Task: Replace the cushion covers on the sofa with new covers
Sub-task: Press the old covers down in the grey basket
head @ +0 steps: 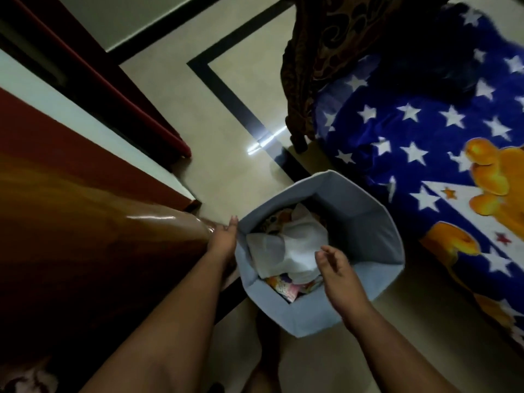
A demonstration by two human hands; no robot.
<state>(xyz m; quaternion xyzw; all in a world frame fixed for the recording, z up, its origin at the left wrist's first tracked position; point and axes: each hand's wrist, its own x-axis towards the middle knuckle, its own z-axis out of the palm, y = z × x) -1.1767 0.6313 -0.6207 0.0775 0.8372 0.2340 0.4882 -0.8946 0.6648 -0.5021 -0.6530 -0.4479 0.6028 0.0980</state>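
No readable text, label, brand or number appears anywhere in this view. The blue plush blanket (419,131) carries only white stars and an orange cartoon figure, without lettering. The colourful printed fabric (286,287) inside the grey fabric bin (365,231) is too blurred to show any writing.

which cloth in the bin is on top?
The white cloth in the grey fabric bin; the colourful printed pieces only peek out from beneath its edges.
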